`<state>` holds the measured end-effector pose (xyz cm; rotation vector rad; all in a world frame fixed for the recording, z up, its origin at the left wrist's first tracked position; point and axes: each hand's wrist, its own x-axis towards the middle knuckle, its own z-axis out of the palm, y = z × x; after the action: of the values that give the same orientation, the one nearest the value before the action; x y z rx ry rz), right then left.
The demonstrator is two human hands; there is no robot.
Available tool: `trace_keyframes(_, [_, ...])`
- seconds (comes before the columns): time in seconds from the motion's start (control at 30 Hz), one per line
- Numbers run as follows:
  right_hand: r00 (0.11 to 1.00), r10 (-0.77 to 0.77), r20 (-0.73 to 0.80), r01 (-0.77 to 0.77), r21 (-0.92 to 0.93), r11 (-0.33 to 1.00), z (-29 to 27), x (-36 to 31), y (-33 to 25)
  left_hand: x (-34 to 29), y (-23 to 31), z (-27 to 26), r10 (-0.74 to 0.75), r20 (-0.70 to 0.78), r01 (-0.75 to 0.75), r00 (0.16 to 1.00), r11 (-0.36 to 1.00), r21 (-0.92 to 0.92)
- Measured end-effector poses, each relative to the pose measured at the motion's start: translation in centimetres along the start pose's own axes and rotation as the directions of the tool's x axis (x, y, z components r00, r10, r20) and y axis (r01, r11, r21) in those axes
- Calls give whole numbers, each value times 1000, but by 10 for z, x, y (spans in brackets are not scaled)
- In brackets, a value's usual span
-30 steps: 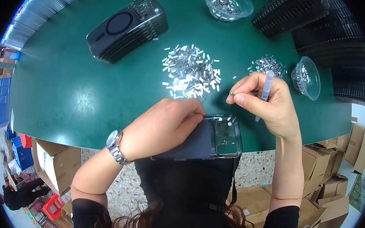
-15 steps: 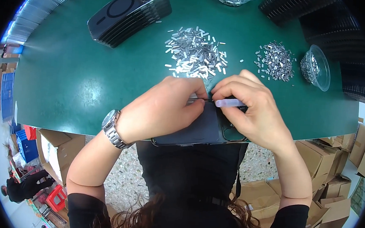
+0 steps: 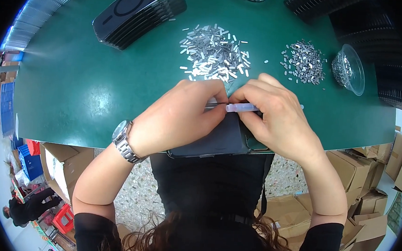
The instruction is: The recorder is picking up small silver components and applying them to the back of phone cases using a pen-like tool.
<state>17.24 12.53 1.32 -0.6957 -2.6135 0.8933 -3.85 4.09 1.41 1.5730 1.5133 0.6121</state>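
Phone case (image 3: 221,135) at the near edge of the green table (image 3: 67,97)

We have the dark phone case flat in front of us, its near side jutting past the table edge. Our left hand (image 3: 188,113) grasps its far side between thumb and curled fingers; a metal watch (image 3: 123,138) circles that wrist. Our right hand (image 3: 276,114) grips a pale tube (image 3: 242,108), fingertips gathered at the case's far side, just beside the left ones. We cannot tell whether they also pinch a tiny part.

Beyond our hands we see a pile of metal pieces (image 3: 215,56), and to the right a smaller pile of bits (image 3: 304,62) near a clear tub (image 3: 362,76). Far left lies a stack of cases (image 3: 138,16). On the floor at right we see cardboard boxes (image 3: 356,178).
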Motion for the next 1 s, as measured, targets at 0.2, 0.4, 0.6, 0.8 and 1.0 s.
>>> trace_keyframes(0.2, [994, 81, 70, -78, -37, 996, -7, 1, -1, 4, -2, 8, 68, -56, -67, 996, 997, 29])
trace_keyframes(0.4, [999, 40, 38, -39, -6, 999, -5, -10, 5, 9, 10, 12, 36, 9, -37, 999, 982, 184])
trace_keyframes(0.6, [997, 61, -35, -60, 30, 998, 1, -18, 5, 10, 11, 17, 122, -14, -113, 992, 952, 286])
trace_keyframes(0.8, [996, 69, -56, -71, -33, 997, -12, -28, 5, 3, 14, 23, 134, -3, -120, 991, 893, 433])
trace_keyframes(1.0, [998, -65, 6, 62, -396, 916, -2, -30, 3, 4, 10, 26, 163, -16, -139, 986, 883, 449])
